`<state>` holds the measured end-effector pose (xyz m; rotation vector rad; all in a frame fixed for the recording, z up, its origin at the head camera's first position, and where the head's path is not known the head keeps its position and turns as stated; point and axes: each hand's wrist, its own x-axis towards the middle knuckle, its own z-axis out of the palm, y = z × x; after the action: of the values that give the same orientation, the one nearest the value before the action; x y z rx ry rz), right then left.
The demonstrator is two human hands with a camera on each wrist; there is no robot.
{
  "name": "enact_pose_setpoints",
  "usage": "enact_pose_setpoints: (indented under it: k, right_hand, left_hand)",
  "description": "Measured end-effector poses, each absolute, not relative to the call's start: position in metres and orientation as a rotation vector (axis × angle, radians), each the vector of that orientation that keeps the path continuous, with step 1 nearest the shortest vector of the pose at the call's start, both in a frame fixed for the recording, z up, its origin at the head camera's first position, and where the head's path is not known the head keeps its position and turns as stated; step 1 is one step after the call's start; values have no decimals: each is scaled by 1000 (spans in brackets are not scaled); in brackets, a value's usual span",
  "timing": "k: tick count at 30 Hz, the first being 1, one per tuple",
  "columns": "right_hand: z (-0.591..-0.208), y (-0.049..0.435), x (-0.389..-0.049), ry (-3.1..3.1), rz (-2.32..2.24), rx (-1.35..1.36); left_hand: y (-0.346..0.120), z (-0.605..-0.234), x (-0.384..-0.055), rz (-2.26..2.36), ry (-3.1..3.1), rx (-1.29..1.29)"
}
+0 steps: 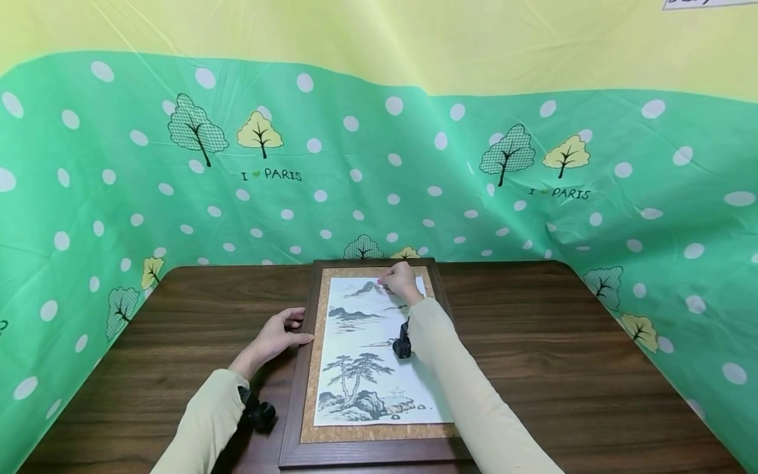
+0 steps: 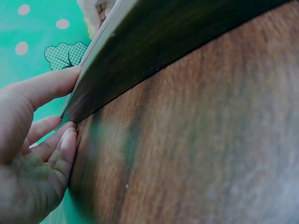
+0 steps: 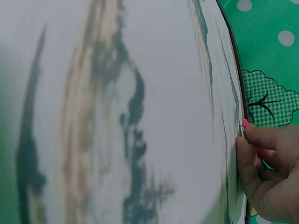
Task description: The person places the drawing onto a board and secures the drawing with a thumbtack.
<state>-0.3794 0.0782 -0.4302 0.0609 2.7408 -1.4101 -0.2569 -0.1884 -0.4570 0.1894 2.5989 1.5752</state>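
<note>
A brown-framed cork board [image 1: 349, 433] lies on the table, bearing a white sheet with an ink landscape of mountains and pines [image 1: 408, 388]. At the sheet's upper edge my right hand [image 1: 401, 280] pinches a small pink push pin [image 3: 245, 123] at its fingertips. Another pink bit [image 3: 255, 157] shows among the curled fingers, too hidden to tell what it is. My left hand [image 1: 275, 339] rests against the frame's left side. In the left wrist view that hand's thumb [image 2: 56, 86] touches the frame's edge [image 2: 98, 60], and its other fingers lie beside it, lower down.
The dark wooden table [image 1: 533, 329] extends on both sides of the board. A green and yellow patterned cloth [image 1: 379, 131] hangs behind and at the sides. Black wrist cameras sit on the left wrist [image 1: 257, 411] and the right wrist [image 1: 403, 342].
</note>
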Motion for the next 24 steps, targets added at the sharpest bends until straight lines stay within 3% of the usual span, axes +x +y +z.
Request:
enact_pose_setpoints:
  k: [24]
  right_hand:
    - [-428,73,-374,2778,-1405,150]
  left_hand:
    - [-188,-457,-257,1590,2599,200]
